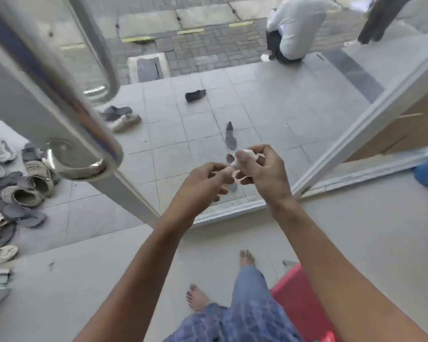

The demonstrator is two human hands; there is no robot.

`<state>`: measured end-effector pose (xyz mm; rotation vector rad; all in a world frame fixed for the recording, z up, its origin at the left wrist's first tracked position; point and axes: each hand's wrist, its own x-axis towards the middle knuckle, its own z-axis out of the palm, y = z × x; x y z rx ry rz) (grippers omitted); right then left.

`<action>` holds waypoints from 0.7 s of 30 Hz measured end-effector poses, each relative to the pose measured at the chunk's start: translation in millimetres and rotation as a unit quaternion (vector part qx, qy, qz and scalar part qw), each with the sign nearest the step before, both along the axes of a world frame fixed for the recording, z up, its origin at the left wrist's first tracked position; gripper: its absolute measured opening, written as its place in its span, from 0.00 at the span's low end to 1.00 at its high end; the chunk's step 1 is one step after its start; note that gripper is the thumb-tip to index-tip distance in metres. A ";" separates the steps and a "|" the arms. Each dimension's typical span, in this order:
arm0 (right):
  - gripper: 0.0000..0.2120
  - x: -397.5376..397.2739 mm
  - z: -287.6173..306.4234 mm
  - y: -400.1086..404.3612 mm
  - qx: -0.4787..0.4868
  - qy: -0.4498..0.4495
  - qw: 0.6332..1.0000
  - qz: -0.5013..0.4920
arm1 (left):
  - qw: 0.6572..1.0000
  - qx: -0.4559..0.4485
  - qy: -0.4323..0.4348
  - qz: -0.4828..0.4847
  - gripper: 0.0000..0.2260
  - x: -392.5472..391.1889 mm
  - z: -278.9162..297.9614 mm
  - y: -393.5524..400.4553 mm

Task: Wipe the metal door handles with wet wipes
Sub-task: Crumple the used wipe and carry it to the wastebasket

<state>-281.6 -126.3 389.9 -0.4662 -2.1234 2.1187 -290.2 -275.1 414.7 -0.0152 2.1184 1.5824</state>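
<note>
Fingertips of both hands meet at the centre of the frame around a small white wet wipe (242, 157), crumpled and partly hidden. The right hand (262, 172) pinches the upper wad between thumb and curled fingers; the left hand (203, 183), just lower and to the left, nips the lower end of the same wipe with thumb and forefinger, its other fingers loosely curled beneath. Neither hand touches any metal. How far the wipe is unfolded cannot be told, since the fingers cover most of it.

Both bare forearms run down to the lower edge of the frame. Left of the hands, well apart from them, the near door handle (67, 112) crosses the upper left as a thick polished tube and bends into its round mount at mid-left. A second handle (104, 58) shows beyond the glass, above and behind the first.

Judged step: preparation. The wipe appears to be being pulled open or reshaped between the two hands, and wiping of the handle seen here has not begun. The next move calls for one hand to keep the wipe spread over its fingers, travel left and upward to the near tube, and wrap round it so the cloth bears on the metal along its length and into the bend.

Surroundings: scattered shoes and sandals (27, 186) at the left edge, a crouching person (294, 28) at upper right, bare feet and a red object (299, 299) at the bottom.
</note>
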 end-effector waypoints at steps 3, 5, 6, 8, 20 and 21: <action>0.10 16.7 -17.0 39.0 0.001 -0.032 0.998 -0.046 | 0.998 -0.011 -0.021 -0.060 0.10 -8.9 -11.3 37.9; 0.10 30.5 -28.6 68.3 -0.020 -0.045 0.994 -0.096 | 0.992 -0.022 -0.033 -0.121 0.13 -11.6 -17.4 70.1; 0.11 36.3 -33.5 79.7 -0.026 -0.055 0.992 -0.113 | 0.988 -0.021 -0.033 -0.150 0.14 -11.6 -20.4 82.6; 0.14 47.9 -39.5 107.8 -0.030 -0.072 0.986 -0.150 | 0.977 -0.026 -0.028 -0.212 0.15 -12.8 -24.0 114.9; 0.23 79.1 -50.7 255.3 -0.055 -0.118 0.957 -0.260 | 0.919 -0.081 0.040 -0.384 0.12 -21.7 -41.6 298.6; 0.23 81.5 -50.4 263.3 -0.056 -0.125 0.958 -0.251 | 0.915 -0.085 0.046 -0.392 0.11 -22.0 -42.9 309.3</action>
